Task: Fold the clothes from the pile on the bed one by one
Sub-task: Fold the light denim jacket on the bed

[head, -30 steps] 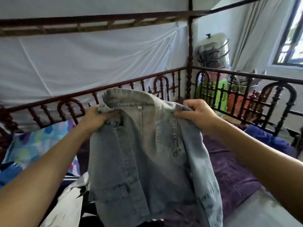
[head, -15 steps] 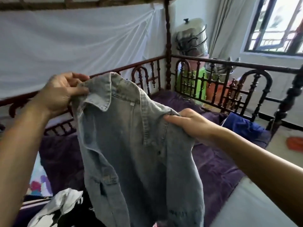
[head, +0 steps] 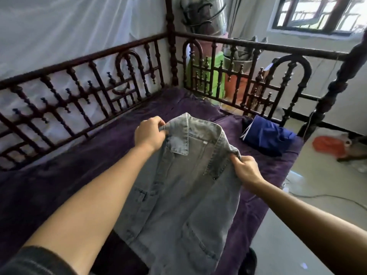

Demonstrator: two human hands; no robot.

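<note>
Left of the denim jacket [head: 184, 187]: dark turned-wood rail [head: 99, 54] w/ white sheet [head: 59, 36] behind, plush purple bedspread [head: 69, 165] below. L hand [head: 150, 133] pinches jacket's collar corner, fingers curled on the cloth. Jacket is faded, stiff-looking denim w/ stitched seams & pocket, held up by its top, spread over the bedspread. Not folded yet, prob. about to be laid flat. R hand [head: 245, 169] grips the other shoulder, fingers curled tight. Right of jacket, apart: smooth blue cloth [head: 268, 135] in a compact bundle, looks done. Pile not in view, so what's left can't be told.
</note>
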